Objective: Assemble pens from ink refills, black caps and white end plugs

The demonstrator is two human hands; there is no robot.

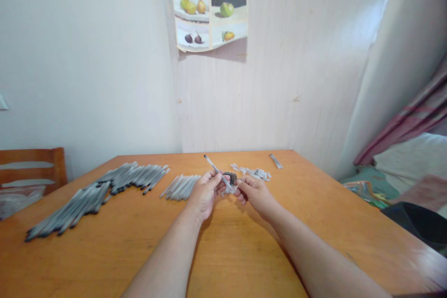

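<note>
My left hand point(205, 192) is closed around a slim clear pen point(211, 163), which slants with its dark end up and to the left. At the pen's lower end, the fingers of my right hand point(254, 191) are pinched together; what sits between them is too small to make out. Just behind my fingertips lies a cluster of small dark parts point(232, 176), partly covered by the hands. A row of clear pen barrels point(179, 187) rests beside my left hand. Beyond my right hand are scattered small whitish pieces point(258, 174), perhaps caps.
Dark-ended pens lie in a long heap point(78, 205) across the left of the wooden table point(223, 256). A small bundle of pens point(275, 161) is at the back right. A chair point(57, 170) stands left; a black container point(415, 223) is off the right edge.
</note>
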